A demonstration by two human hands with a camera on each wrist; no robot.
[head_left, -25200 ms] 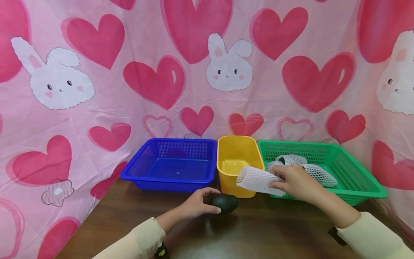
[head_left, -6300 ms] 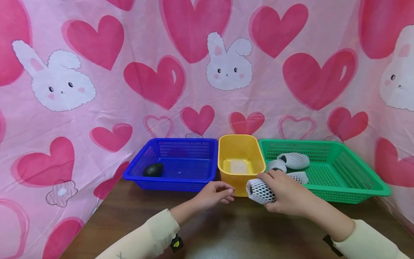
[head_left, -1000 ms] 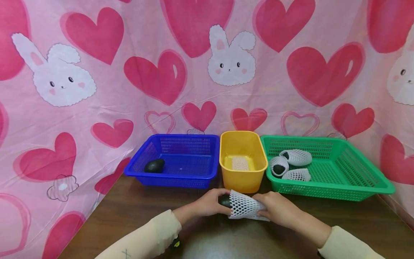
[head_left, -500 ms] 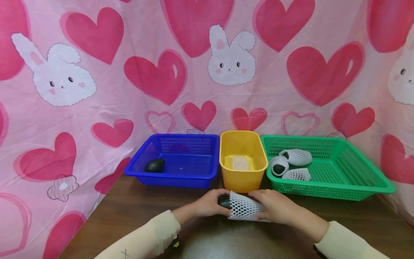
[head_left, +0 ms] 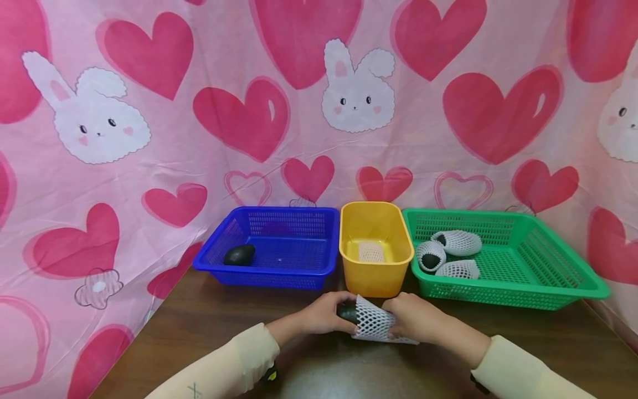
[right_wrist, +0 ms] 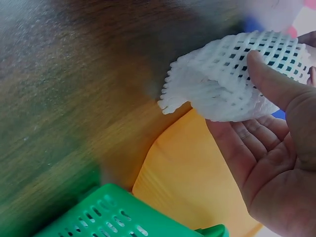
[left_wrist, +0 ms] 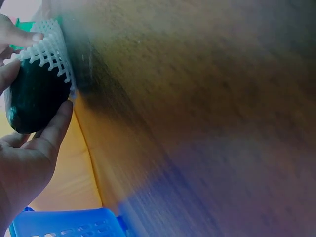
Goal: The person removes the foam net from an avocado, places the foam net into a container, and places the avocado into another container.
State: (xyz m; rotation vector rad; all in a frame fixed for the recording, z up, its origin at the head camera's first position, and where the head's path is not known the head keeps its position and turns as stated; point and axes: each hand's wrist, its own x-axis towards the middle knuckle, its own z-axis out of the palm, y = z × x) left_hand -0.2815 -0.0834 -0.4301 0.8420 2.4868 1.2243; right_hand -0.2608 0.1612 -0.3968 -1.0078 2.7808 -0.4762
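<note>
In front of the yellow bin, my left hand (head_left: 324, 313) grips the bare end of a dark green avocado (left_wrist: 37, 98). A white foam net sleeve (head_left: 374, 321) covers the avocado's other end, and its loose end hangs slack to the right. My right hand (head_left: 416, 318) pinches this sleeve, thumb on one side and fingers on the other, as the right wrist view shows. Another bare avocado (head_left: 239, 255) lies in the blue basket (head_left: 269, 280). An off-white foam net (head_left: 371, 252) lies inside the yellow bin (head_left: 376, 280).
The green basket (head_left: 498, 293) at the right holds several netted avocados, one netted avocado (head_left: 456, 243) at the back among them. All three containers stand side by side at the back of the wooden table (head_left: 344, 371), against a pink patterned cloth (head_left: 164, 138).
Since 6.3 seconds ago, the netted avocado has passed from my right hand alone to both hands, and its dark end now shows bare. In the last second my right hand shifts its hold slightly.
</note>
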